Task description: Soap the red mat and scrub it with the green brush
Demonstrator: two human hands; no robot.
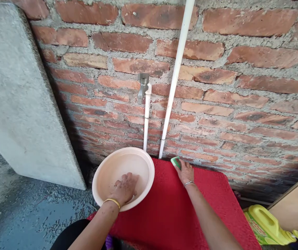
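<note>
A pale pink basin stands on the left part of the red cloth, and it seems to hold some clear water. Inside it is my left hand, palm down with fingers apart, a gold bangle on the wrist. No object shows in that hand. Near the cloth's far edge, beside the wall, my right hand grips a small green and white scrub brush. Its fingers cover part of the brush, and a silver bracelet circles that wrist.
A brick wall rises behind the cloth, with a long white pipe, a shorter pipe and a grey fitting. A concrete slab leans at left over wet floor. A yellow jug lies at lower right.
</note>
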